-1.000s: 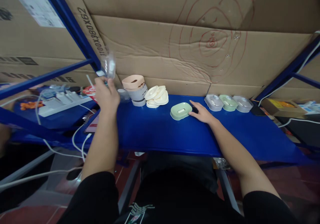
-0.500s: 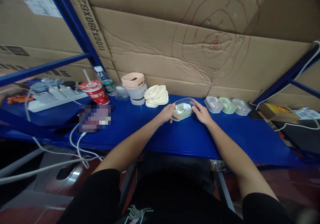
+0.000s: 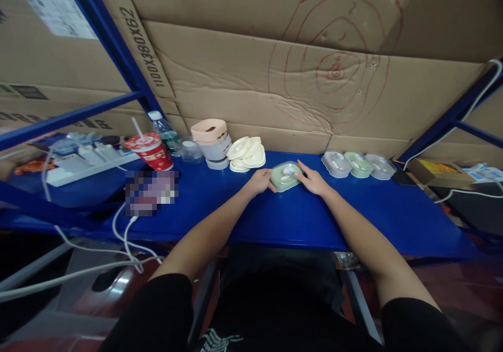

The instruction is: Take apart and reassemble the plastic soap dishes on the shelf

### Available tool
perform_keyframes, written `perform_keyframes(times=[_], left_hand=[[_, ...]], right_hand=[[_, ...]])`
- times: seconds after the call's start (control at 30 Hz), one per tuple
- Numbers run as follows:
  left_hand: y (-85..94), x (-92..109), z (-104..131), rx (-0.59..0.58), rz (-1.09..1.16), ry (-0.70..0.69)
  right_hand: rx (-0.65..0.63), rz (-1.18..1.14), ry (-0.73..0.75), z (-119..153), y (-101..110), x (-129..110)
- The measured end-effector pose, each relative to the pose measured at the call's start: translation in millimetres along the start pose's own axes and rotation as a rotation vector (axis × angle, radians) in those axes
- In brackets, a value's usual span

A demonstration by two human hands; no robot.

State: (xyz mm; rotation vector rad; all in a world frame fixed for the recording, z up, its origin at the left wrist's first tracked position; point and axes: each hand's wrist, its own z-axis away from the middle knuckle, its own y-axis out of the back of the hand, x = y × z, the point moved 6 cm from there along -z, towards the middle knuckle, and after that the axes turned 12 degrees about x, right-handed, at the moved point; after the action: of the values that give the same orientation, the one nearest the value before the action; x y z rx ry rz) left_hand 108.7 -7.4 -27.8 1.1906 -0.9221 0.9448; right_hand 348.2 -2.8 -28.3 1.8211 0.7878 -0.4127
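Observation:
A light green oval box with a clear lid (image 3: 286, 176) stands on the blue table between my hands. A round label and a small pale piece show through its lid. My left hand (image 3: 261, 181) grips the left end of the box, its fingers curled against the side. On the right end lies my right hand (image 3: 313, 179), its thumb on the lid and its fingers round the far edge. A row of similar lidded boxes stands to the right: a grey one (image 3: 336, 164), a green one (image 3: 358, 164) and another grey one (image 3: 380, 167).
Stacked peach and grey bowls (image 3: 210, 140) and a pile of cream lids (image 3: 247, 153) stand at the back left. Beyond are clear lids (image 3: 191, 151), a water bottle (image 3: 165, 132), a red cup (image 3: 152, 152) and a power strip (image 3: 88, 167). Cardboard (image 3: 236, 90) walls the back.
The clear lid stood raised and tilted over the green box before; now it sits down on it. My right hand has shifted onto the lid. The view has moved slightly.

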Motion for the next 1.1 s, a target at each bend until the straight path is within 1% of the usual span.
perform_keyframes(times=[0.17, 0.27, 0.4, 0.57, 0.63, 0.7, 0.73, 0.83, 0.87, 0.9, 0.97, 1.03, 1.1], left_hand=[[-2.0, -3.0, -6.5, 0.027, -0.009, -0.039], [-1.2, -2.5, -10.0, 0.032, -0.044, -0.101], [-1.0, -2.3, -13.7, 0.029, -0.085, -0.167], [0.7, -2.3, -14.1, 0.040, -0.056, -0.147], [2.9, -0.8, -12.2, 0.055, -0.036, -0.163], [6.6, 2.0, -9.2, 0.096, 0.000, -0.207], [8.2, 3.9, -7.1, 0.118, 0.019, -0.238], [10.5, 10.7, 1.0, 0.157, 0.029, -0.348], [9.9, 13.2, 4.2, 0.152, 0.010, -0.387], [9.1, 15.9, 7.4, 0.145, -0.021, -0.430], [7.2, 20.9, 13.8, 0.128, -0.108, -0.523], [4.9, 23.9, 18.7, 0.106, -0.205, -0.599], [3.2, 24.5, 21.1, 0.086, -0.276, -0.639]], right_hand=[[0.015, 0.035, -0.021, 0.1, 0.7, -0.3], [0.003, 0.040, -0.011, 1.3, 0.0, -1.9], [0.028, 0.004, 0.095, 3.0, 1.7, -9.1], [0.019, 0.011, 0.267, 9.0, 4.9, -23.6], [0.020, 0.042, 0.320, 10.4, 7.3, -27.0], [0.075, 0.112, 0.287, 9.0, 13.1, -22.6], [0.136, 0.156, 0.230, 7.5, 18.3, -17.0], [0.385, 0.272, -0.004, 7.1, 38.7, 4.9], [0.449, 0.293, -0.052, 8.5, 43.7, 10.0], [0.486, 0.306, -0.072, 9.6, 46.7, 12.8], [0.487, 0.327, -0.050, 10.5, 46.7, 12.8], [0.428, 0.365, -0.012, 10.1, 41.7, 8.6], [0.356, 0.439, 0.024, 10.0, 35.6, 2.9]])
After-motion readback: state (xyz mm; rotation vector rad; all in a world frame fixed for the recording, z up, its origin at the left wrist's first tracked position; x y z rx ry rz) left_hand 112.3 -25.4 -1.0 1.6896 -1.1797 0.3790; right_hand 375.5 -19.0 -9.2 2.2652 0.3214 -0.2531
